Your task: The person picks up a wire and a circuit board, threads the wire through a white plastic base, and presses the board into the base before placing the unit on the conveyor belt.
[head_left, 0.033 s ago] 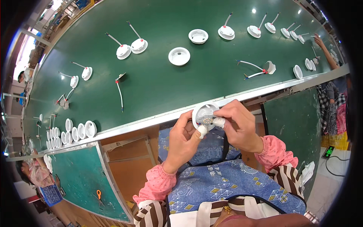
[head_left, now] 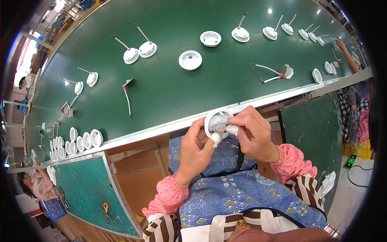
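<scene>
Fingers (head_left: 196,127) of the left hand (head_left: 193,153): closed round a white cup (head_left: 217,116), the wrapped thumb (head_left: 216,139) against its near rim. Right hand (head_left: 255,135): fingers bent in over the cup's right side, its own white-wrapped tip (head_left: 232,129) beside a small round board (head_left: 220,128) with yellow dots; whether it pinches or only presses, I cannot tell. Cup: tilted, its open side toward my camera, held just off the table's near edge (head_left: 169,130); board inside it.

Below the hands I list one blue patterned apron (head_left: 242,189) and two pink cuffs (head_left: 175,193).

Green table (head_left: 169,94), beyond: two open cups (head_left: 190,60), near each other; left of them, one plate with a white cord (head_left: 128,103); right, one pale plate (head_left: 288,71) with two cords.

Farther out I count two wired caps (head_left: 148,49), touching, at upper left; six more wired caps (head_left: 240,34) in a line at upper right; a cluster of white cups (head_left: 96,138) along the left edge.

Outermost: orange-handled scissors (head_left: 105,207) on a green panel (head_left: 82,189), lower left; a co-worker's hand (head_left: 341,42), far right.
</scene>
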A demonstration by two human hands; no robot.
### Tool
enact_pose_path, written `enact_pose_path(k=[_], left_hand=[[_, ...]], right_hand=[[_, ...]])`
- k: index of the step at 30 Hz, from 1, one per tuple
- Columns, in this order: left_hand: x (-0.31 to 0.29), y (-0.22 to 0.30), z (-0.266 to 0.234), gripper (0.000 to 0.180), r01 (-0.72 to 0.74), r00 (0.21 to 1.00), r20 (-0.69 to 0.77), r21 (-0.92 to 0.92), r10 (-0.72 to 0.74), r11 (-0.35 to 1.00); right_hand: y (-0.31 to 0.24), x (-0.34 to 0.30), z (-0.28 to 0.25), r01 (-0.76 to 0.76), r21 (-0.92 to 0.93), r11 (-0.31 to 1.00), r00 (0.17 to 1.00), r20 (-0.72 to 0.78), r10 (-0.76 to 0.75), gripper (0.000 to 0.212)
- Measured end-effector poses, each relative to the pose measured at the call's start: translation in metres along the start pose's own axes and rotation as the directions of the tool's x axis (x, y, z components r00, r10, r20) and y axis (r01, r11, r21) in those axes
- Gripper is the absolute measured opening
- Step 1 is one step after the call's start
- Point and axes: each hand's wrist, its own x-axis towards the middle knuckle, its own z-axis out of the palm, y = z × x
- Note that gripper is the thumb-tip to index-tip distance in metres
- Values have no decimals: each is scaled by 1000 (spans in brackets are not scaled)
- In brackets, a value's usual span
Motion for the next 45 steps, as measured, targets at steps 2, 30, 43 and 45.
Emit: enact_pose_path(k=[2,30,43,45], left_hand=[[0,-6,5,47,-73,997,-18,25,73,997],[-7,-9,14,28,-101,944,-244,430,223,897],[12,9,12,35,-74,984,-130,325,122,943],[7,8,7,48,-152,973,-119,319,199,935]], right_hand=[[-1,5,5,30,-62,998,999,-39,-33,32],[-16,5,16,-254,60,965,952,189,239,40],[1,1,35,-429,443,787,884,25,467,24],[-1,2,36,-439,550,710,859,24,512,24]])
